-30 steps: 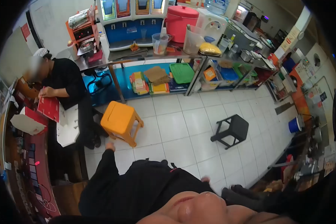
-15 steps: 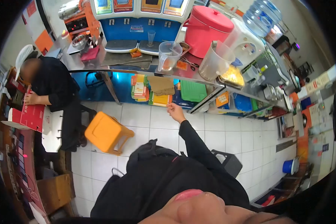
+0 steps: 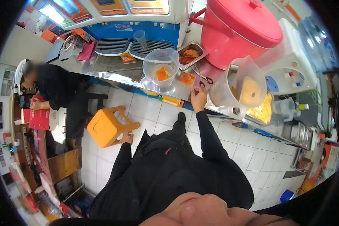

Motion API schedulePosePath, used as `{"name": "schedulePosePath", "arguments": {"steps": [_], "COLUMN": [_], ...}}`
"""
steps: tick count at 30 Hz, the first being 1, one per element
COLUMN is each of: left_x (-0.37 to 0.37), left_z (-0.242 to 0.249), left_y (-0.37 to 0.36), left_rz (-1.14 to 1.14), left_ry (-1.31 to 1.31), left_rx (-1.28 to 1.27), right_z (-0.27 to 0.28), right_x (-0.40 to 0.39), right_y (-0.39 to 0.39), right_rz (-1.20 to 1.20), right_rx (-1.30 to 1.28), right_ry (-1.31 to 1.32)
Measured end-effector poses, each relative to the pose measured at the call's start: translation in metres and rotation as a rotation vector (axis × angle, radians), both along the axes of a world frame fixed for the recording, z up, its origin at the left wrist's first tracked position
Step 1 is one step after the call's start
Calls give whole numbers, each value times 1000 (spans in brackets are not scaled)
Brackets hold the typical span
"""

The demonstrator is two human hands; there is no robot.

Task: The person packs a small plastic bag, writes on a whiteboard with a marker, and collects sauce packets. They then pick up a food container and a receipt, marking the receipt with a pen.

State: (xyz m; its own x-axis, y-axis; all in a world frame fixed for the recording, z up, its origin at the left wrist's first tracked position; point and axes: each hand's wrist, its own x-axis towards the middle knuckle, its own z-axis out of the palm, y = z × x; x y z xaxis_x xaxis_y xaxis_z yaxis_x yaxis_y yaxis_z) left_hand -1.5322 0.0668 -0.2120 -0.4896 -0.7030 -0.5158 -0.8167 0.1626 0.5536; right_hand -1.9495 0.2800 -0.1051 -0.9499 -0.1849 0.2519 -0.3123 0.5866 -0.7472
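My right hand is at the front edge of the steel counter, its fingers curled together just below the handles of the scissors. Whether it touches them, or holds anything small, I cannot make out. Left of it lies an orange packet, beside a clear plastic measuring jug with another orange packet in it. A second, larger jug stands to the right. My left hand hangs low beside a leg of the orange plastic stool; its fingers are too small and partly hidden to read.
A co-worker in black handles a red box at the left. On the counter are a drink dispenser, a red lidded bucket, a metal tray and a yellow bag. White tiled floor lies below.
I have come closer to the counter. My right hand has moved from above the floor to the counter edge by the scissors. My left hand has come into view beside the stool.
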Motion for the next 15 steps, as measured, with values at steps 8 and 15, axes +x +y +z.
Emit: {"name": "schedulePosePath", "arguments": {"steps": [8,15], "left_x": [-19,-20], "left_z": [41,32], "left_y": [110,143], "left_rz": [43,54], "left_ry": [-183,-166], "left_rx": [158,248], "right_z": [27,25], "right_x": [-40,-67], "right_y": [-23,-55], "right_rz": [102,308], "right_rx": [65,295], "right_ry": [-204,-192]}}
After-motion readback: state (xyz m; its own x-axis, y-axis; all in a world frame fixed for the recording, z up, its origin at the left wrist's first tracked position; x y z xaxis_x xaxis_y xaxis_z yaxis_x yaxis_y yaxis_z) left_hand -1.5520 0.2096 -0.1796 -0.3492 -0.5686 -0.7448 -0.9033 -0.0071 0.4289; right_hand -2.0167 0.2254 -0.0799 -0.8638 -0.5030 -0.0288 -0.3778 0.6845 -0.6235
